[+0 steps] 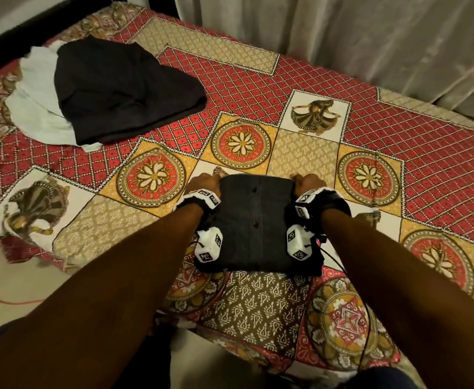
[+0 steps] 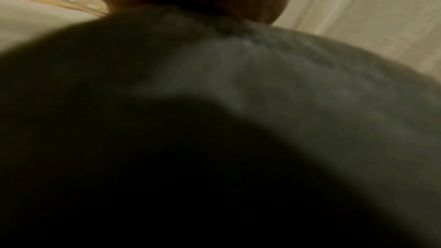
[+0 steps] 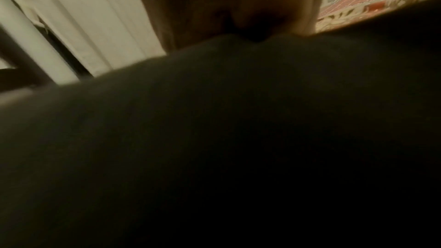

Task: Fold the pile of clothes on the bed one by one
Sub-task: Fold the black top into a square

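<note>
I have my left hand (image 1: 205, 181) and right hand (image 1: 307, 181) each pinching a far corner of the folded dark shirt (image 1: 256, 220), centre frame. Uneven pulling could spring the fold open, I think.

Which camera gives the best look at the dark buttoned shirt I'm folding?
The head view: it shows the whole folded dark shirt on the bedspread, buttons up, left hand and right hand at its far corners. Both wrist views show only blurred dark cloth filling the frame.
</note>
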